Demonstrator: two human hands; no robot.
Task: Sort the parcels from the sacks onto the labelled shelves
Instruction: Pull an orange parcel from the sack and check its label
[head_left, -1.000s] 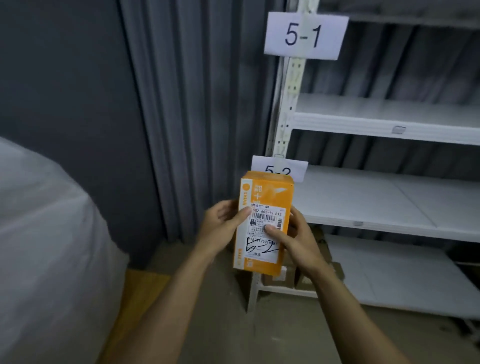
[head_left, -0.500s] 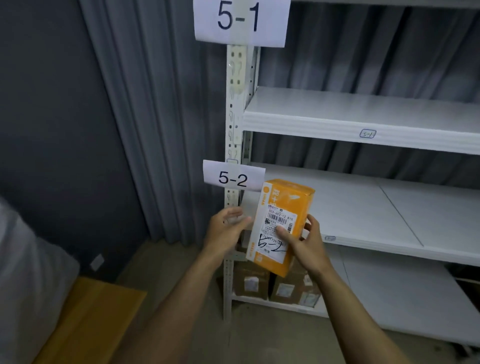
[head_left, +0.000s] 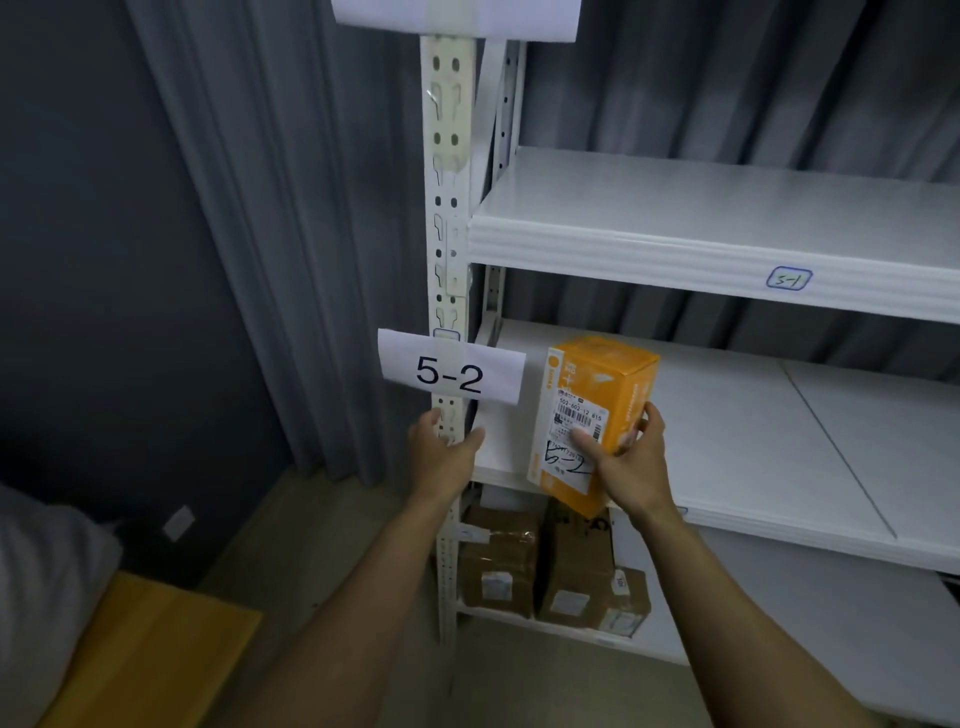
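Note:
My right hand (head_left: 626, 460) grips an orange parcel box (head_left: 615, 384) with a white shipping label marked "5-2" by hand. The box is tilted, its top over the left end of the middle white shelf (head_left: 737, 441), its lower corner still in front of the shelf edge. A paper sign reading 5-2 (head_left: 451, 373) hangs on the white upright post (head_left: 447, 208) beside that shelf. My left hand (head_left: 441, 447) is off the box, fingers relaxed, in front of the post just below the sign.
Above is another white shelf (head_left: 727, 228) with a small 5-1 tag (head_left: 788, 279). Brown taped cartons (head_left: 556, 566) stand on the bottom shelf. A white sack (head_left: 36, 582) and a yellow surface (head_left: 150, 654) lie at lower left. Grey curtains hang behind.
My left hand let go of the orange box and moved left to the post. My right hand carried the box up and forward over the 5-2 shelf. The view moved closer.

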